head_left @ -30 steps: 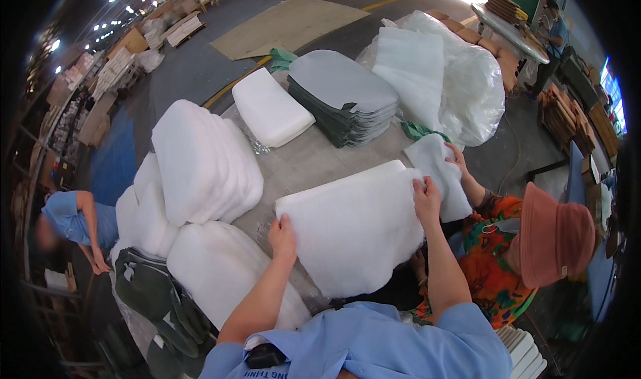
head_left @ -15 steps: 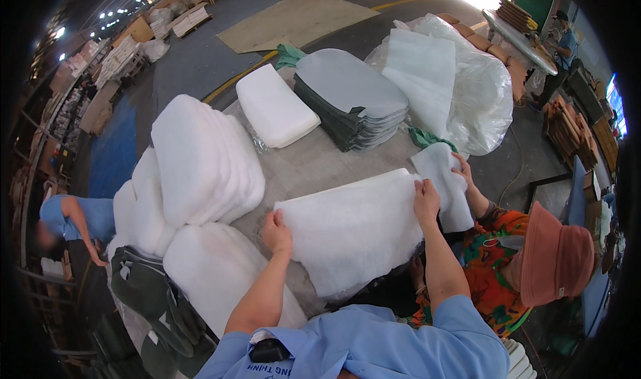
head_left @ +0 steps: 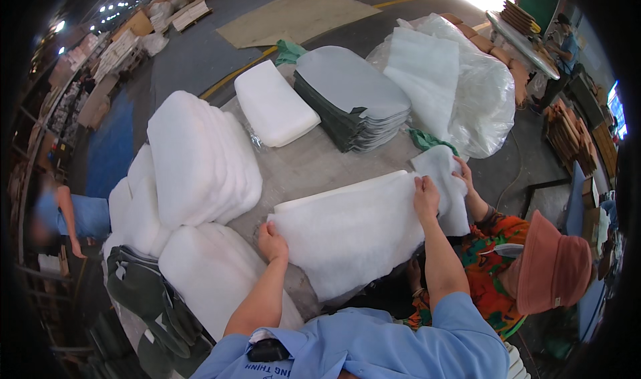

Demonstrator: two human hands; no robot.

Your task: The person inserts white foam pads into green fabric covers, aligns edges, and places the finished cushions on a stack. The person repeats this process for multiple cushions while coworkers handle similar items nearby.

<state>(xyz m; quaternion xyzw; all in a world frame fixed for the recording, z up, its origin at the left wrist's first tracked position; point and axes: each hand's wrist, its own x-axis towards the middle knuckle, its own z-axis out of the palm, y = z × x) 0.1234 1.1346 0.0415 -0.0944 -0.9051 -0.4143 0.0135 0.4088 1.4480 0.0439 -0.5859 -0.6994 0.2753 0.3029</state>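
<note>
A white sheet of fluffy batting (head_left: 350, 239) spans the space between my hands, its near edge hanging toward me. Along its far side shows the straight edge of a white pad (head_left: 340, 191) beneath it. My left hand (head_left: 273, 241) is closed on the batting's left edge, while my right hand (head_left: 426, 197) pinches its far right corner. Beside my right hand, a person in an orange patterned shirt holds another white batting piece (head_left: 441, 178) by its right edge. Fingertip detail under the fabric is hidden.
Stacks of white pads (head_left: 193, 158) rise at the left, with dark green fabric pieces (head_left: 150, 295) nearer me. Across the table (head_left: 280, 172) lie a white pad stack (head_left: 275, 105) and a grey fabric stack (head_left: 354, 85). A clear plastic bag (head_left: 484, 92) bulges far right.
My left hand has shifted slightly left and nearer me, and more of the pad's straight edge shows at the left. My right hand stays nearly still. The person at far left has moved a little left.
</note>
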